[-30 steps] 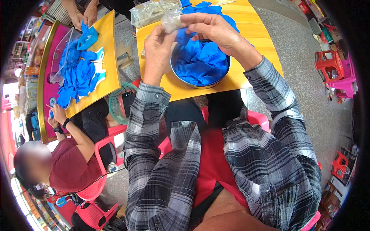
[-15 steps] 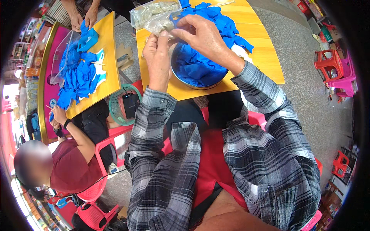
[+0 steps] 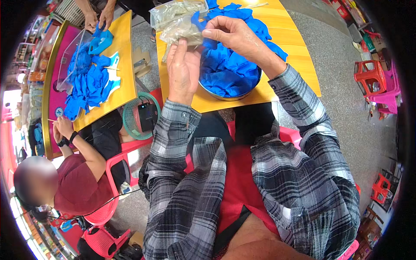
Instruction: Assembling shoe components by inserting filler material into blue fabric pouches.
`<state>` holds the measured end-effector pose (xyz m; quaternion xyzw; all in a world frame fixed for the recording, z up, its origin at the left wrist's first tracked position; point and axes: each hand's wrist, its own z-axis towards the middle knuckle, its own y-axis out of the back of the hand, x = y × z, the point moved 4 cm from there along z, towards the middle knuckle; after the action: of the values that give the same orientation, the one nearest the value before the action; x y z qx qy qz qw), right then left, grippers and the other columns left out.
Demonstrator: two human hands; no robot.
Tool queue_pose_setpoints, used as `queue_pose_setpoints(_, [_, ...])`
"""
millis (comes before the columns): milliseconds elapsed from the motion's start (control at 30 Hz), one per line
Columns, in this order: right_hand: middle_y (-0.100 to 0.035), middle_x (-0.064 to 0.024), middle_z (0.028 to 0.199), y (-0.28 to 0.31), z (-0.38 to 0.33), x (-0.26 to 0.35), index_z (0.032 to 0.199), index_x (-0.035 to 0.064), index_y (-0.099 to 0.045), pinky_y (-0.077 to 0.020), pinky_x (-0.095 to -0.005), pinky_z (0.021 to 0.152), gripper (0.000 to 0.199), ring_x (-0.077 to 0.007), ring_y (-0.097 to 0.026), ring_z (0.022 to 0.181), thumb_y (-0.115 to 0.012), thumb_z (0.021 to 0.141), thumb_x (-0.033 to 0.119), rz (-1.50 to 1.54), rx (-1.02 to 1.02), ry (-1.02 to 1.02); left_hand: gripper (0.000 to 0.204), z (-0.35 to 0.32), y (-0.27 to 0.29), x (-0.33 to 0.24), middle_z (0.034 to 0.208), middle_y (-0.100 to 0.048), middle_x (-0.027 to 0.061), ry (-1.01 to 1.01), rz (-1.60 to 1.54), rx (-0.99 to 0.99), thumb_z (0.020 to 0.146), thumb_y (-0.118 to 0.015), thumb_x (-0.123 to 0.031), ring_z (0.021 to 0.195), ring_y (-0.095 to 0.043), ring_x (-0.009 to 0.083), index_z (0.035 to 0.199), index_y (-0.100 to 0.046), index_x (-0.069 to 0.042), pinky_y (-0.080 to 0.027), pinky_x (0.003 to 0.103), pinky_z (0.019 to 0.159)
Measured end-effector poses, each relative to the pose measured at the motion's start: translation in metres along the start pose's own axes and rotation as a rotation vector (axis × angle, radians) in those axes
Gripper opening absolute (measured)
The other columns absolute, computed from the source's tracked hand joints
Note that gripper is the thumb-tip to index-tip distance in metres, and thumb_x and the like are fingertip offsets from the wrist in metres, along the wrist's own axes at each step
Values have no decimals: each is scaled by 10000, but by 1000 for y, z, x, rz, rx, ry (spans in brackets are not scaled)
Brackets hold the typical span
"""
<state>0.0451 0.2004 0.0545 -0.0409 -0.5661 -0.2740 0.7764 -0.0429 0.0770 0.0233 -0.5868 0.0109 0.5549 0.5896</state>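
A crinkled clear plastic bag with pale contents (image 3: 180,31) rests in my left hand (image 3: 183,73), whose fingertips press on its near side. My right hand (image 3: 236,41) is beside it, thumb and fingertips pinched on a piece of blue cloth (image 3: 197,21) that sticks up against the bag's right side. Below my right hand, a round metal-rimmed basin (image 3: 229,99) holds a heap of crumpled blue cloth (image 3: 229,76). More blue cloth (image 3: 258,28) lies behind it on the yellow table (image 3: 299,65).
A clear plastic box of pale pieces (image 3: 175,12) stands behind the bag. To the left, a second yellow table (image 3: 123,56) carries blue cloth (image 3: 86,82) and a blue basket (image 3: 101,42), with two people working there. A green basket (image 3: 130,115) stands between; red stools (image 3: 369,78) stand right.
My right hand has moved slightly away from the bag, and a blue cloth piece now shows at its fingertips. My left hand has turned its palm more into view under the bag.
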Motion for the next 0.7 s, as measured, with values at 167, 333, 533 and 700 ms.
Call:
queue_pose_setpoints(167, [-612,-64,791,-6,2,2,926,-1,-635,-453,-277,637,199,-119,-541,706,-642,901,196,-125,-99,246,263,0,-5,0,1191,-587,74,34,102,39,957,-538,-122,1085,-554,178,1205,-513,-39,-433,376,964])
queue_pose_setpoints(333, [-590,-29,843,-8,2,-2,1005,19,-600,-457,-272,682,177,-109,-525,756,-580,950,186,-192,-132,139,296,-1,-1,3,1195,-588,81,7,149,-22,931,-572,-72,1085,-564,170,1217,-513,-27,-440,387,967])
queue_pose_setpoints(533, [-585,-132,857,-14,-7,5,958,-1,-579,-468,-326,669,148,-277,-586,751,-588,924,143,-446,-292,361,255,-2,5,4,1129,-633,85,-101,722,-85,912,-599,-76,994,-621,167,1153,-597,10,-496,314,875])
queue_pose_setpoints(700, [-579,-157,855,-17,-5,6,923,4,-580,-467,-380,670,150,-325,-588,773,-580,914,154,-485,-285,342,236,2,4,4,1132,-635,78,-71,659,-82,919,-565,-69,1025,-609,173,1135,-603,17,-477,326,916])
